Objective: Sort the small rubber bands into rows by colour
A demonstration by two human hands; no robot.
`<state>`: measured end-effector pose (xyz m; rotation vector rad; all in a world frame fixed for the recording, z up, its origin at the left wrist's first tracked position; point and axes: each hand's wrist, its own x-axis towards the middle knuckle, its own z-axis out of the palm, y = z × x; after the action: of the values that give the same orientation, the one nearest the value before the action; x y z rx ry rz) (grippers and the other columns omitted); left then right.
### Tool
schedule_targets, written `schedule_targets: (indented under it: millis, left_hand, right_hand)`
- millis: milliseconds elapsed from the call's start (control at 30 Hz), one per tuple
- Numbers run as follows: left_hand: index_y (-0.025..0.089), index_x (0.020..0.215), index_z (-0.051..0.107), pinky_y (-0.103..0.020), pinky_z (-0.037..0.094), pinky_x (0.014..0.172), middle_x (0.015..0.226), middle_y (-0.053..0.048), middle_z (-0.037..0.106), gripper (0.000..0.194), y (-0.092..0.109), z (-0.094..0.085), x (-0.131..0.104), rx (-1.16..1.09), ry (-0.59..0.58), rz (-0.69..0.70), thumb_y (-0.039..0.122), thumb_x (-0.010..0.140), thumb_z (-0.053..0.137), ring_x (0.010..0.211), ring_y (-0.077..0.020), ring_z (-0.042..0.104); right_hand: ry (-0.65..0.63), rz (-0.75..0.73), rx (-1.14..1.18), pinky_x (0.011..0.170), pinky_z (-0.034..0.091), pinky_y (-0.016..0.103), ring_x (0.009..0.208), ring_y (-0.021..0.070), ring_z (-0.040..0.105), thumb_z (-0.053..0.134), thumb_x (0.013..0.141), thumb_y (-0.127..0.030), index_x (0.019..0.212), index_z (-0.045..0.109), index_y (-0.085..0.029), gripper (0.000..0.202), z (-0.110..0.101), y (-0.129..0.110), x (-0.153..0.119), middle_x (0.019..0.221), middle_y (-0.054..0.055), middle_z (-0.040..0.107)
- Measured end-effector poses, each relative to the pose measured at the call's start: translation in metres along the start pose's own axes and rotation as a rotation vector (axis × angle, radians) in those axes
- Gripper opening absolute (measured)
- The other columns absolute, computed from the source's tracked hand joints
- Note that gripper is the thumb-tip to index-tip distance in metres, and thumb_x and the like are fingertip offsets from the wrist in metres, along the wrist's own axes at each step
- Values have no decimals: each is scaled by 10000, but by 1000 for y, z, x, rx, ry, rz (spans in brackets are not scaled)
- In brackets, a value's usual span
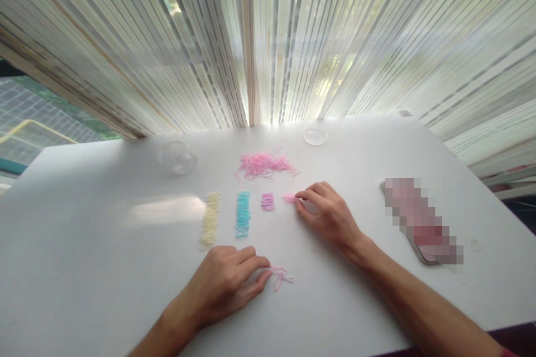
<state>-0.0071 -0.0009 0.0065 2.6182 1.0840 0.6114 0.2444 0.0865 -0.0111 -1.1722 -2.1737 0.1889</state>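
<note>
My left hand [234,279] is low on the table, thumb and forefinger pinched on a few thin pink rubber bands [283,278], whose loops trail onto the tabletop. Farther up and to the right, my right hand [329,212] has its thumb and forefinger together at the edge of a small light-pink bunch of rubber bands [288,198]. Left of that bunch lie a short purple stack [268,202], a longer blue row [243,214] and a yellow row [210,220], all laid in columns. A loose heap of pink and purple bands [266,164] lies beyond them.
On the white table [104,268], a clear round container [178,157] stands at the back left and a clear round lid [315,136] at the back. A phone-like item [419,223], partly blurred out, lies right of my right hand. String curtains [259,39] hang behind the table.
</note>
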Motion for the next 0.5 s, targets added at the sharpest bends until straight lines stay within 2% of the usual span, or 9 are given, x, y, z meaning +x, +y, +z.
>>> schedule_targets:
  millis: [500]
  left_hand:
    - [226, 912, 664, -280, 369, 482, 679, 29, 642, 160, 2, -2, 3, -7, -19, 0, 235, 992, 526, 511, -134, 585]
  right_hand:
    - [60, 18, 49, 694, 519, 334, 761, 194, 601, 623, 924, -171, 866, 689, -199, 92, 3, -7, 0, 787, 42, 672]
